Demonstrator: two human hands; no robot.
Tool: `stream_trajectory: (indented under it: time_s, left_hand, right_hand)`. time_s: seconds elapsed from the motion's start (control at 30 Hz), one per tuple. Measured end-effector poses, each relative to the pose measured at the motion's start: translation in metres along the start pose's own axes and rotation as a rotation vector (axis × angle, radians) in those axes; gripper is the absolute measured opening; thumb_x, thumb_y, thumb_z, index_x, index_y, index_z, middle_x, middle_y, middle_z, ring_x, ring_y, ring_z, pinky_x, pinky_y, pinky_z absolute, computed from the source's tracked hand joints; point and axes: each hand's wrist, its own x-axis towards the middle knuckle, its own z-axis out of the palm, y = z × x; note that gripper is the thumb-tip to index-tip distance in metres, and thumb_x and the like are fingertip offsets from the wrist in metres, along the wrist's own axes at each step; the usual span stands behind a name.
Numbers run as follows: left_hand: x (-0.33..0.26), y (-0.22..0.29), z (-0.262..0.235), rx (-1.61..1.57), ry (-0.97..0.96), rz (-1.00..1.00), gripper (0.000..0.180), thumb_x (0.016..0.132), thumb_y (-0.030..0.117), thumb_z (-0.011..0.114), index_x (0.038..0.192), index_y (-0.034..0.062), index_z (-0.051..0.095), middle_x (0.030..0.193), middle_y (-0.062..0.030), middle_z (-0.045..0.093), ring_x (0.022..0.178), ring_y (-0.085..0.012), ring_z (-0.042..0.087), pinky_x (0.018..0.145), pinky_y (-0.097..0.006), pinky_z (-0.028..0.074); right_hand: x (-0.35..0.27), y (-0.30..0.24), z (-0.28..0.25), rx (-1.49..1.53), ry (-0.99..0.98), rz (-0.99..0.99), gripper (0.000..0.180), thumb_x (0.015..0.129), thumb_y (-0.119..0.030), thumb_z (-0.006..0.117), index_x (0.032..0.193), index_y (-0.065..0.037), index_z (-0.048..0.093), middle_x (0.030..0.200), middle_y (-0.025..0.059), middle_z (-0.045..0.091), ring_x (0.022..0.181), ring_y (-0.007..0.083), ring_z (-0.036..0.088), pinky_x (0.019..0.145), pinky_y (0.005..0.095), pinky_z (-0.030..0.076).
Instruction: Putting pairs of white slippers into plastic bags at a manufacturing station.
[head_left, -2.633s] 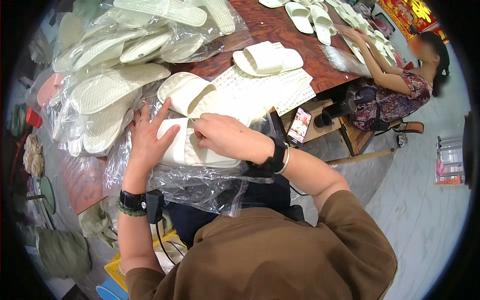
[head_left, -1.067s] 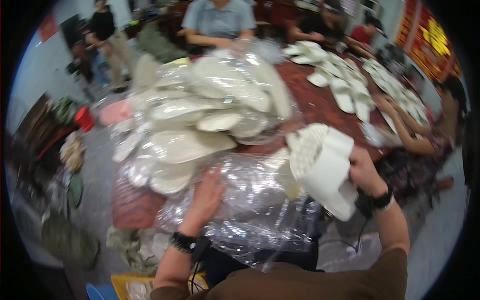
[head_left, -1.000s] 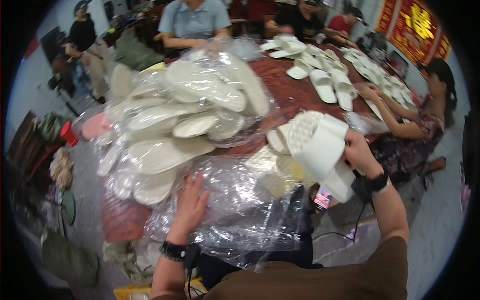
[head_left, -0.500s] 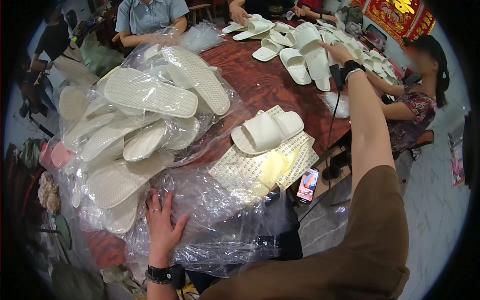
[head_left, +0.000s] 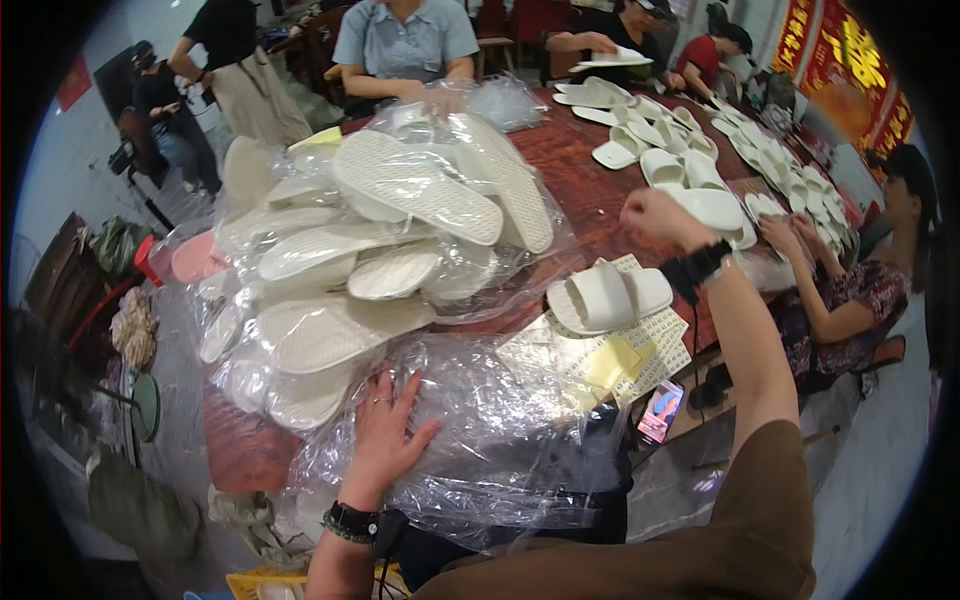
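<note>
My left hand lies spread, palm down, on a clear plastic bag at the near table edge. My right hand is over the table with its fingers curled in; anything inside them is hidden. Just behind its wrist lies a white slipper, in front of other white slippers. Nearer to me, a pair of white slippers, one overlapping the other, sits on patterned label sheets with a yellow slip. At the left is a heap of bagged white slippers.
Several people sit around the dark red table; a person at the right handles slippers with both hands. More slippers are spread along the far right. A lit phone lies beside the label sheets. A yellow crate stands below.
My right hand has come back towards me and left from a slipper it was touching, and its fingers have curled. The left hand stays flat on the bag. The whole view has shifted.
</note>
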Motion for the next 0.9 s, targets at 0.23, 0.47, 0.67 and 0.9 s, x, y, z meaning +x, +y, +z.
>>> stream_trajectory:
  time_s: [0.23, 0.47, 0.67, 0.9]
  left_hand:
    - [-0.002, -0.008, 0.012, -0.016, 0.03, 0.048, 0.072, 0.093, 0.055, 0.06, 0.153, 0.0206, 0.041, 0.158, -0.0297, 0.028, 0.143, -0.0523, 0.03, 0.115, -0.061, 0.025]
    - [0.002, -0.008, 0.015, -0.022, 0.029, 0.035, 0.071, 0.095, 0.058, 0.053, 0.154, 0.0216, 0.039, 0.157, -0.0291, 0.029, 0.142, -0.0506, 0.032, 0.115, -0.06, 0.025]
    - [-0.001, -0.008, 0.011, -0.081, -0.003, 0.019, 0.07, 0.097, 0.06, 0.051, 0.155, 0.023, 0.037, 0.16, -0.0287, 0.025, 0.145, -0.0497, 0.027, 0.118, -0.06, 0.021]
    - [-0.003, -0.011, 0.01, -0.15, -0.012, -0.001, 0.071, 0.097, 0.06, 0.05, 0.155, 0.0228, 0.037, 0.161, -0.0281, 0.023, 0.146, -0.0503, 0.025, 0.119, -0.059, 0.019]
  right_hand:
    - [-0.087, -0.123, 0.081, -0.317, 0.119, -0.537, 0.128, 0.065, -0.041, 0.09, 0.162, -0.016, 0.009, 0.166, 0.0201, 0.007, 0.147, 0.0468, 0.022, 0.112, 0.059, 0.029]
    - [-0.048, -0.139, 0.121, -0.481, 0.319, -0.575, 0.07, 0.09, -0.026, 0.068, 0.15, -0.005, 0.039, 0.157, 0.0234, 0.034, 0.144, 0.0442, 0.032, 0.111, 0.0539, 0.034]
    - [-0.02, -0.163, 0.055, 0.246, 0.249, -0.513, 0.026, 0.1, -0.014, 0.049, 0.118, 0.0, 0.061, 0.104, 0.0139, 0.069, 0.098, 0.0278, 0.065, 0.085, 0.0369, 0.051]
    - [-0.034, -0.219, -0.055, 0.834, 0.288, -0.36, 0.027, 0.106, -0.023, 0.047, 0.114, -0.004, 0.064, 0.1, 0.0055, 0.067, 0.082, 0.0105, 0.064, 0.07, 0.0262, 0.053]
